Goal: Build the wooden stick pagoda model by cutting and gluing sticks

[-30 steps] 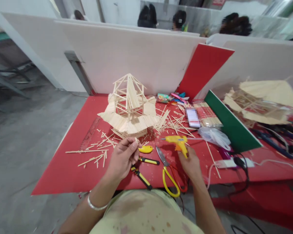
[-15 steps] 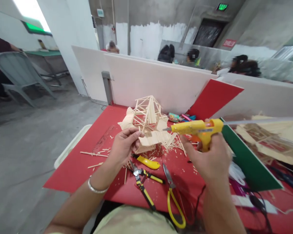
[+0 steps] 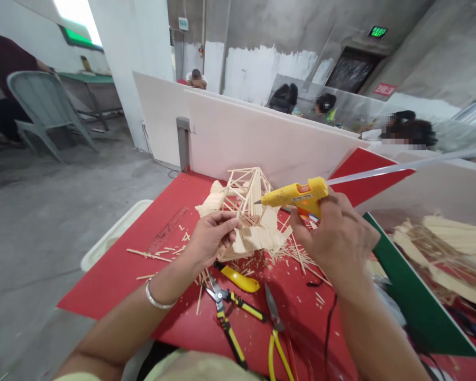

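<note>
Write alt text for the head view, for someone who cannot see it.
The right hand aims a yellow plastic glue gun at a pale wooden stick-built model house, which the left hand touches. Yellow-handled scissors lie on the red table.

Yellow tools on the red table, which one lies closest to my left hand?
The stubby all-yellow plastic utility knife, just below the left hand; the black-and-yellow cutters and yellow-handled scissors lie farther off.

Your right hand [image 3: 337,238] grips a yellow glue gun [image 3: 297,197], its nozzle pointed at the stick model house [image 3: 244,214]. Your left hand [image 3: 210,238] pinches a small stick piece at the house's front edge. On the red table [image 3: 119,275] lie pliers [image 3: 230,312], scissors [image 3: 275,328] and a yellow cutter [image 3: 240,279].
</note>
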### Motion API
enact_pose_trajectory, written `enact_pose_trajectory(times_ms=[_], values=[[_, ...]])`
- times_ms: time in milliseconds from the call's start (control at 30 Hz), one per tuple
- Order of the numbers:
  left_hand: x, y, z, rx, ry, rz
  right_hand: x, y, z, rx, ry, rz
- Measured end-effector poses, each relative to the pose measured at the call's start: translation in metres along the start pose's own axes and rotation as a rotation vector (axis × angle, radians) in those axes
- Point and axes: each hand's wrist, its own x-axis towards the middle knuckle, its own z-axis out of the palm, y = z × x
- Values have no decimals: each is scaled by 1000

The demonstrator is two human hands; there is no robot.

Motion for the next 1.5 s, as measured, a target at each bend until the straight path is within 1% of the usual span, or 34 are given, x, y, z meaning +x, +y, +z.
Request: enact_pose_trajectory(times_ms=[200, 467, 600, 767, 967, 1100, 1300, 1500], values=[[5, 2, 6, 16, 38, -2, 8, 0, 6, -4, 23, -26], [6, 1, 6, 47, 8, 2, 8, 0, 10, 15, 41, 22], [9, -2, 5, 52, -11, 12, 9, 2, 10, 9, 41, -4], [13, -4, 8, 55, 9, 23, 9, 5, 10, -11, 47, -29], [10, -2, 12, 45, 29, 24, 10, 2, 11, 6, 61, -86], [11, -5, 12, 35, 20, 28, 12, -1, 14, 42, 47, -102], [14, -4, 15, 11, 44, -33, 14, -4, 16, 89, 12, -115], [16, -5, 16, -5, 50, -33, 14, -6, 17, 55, 1, -126]])
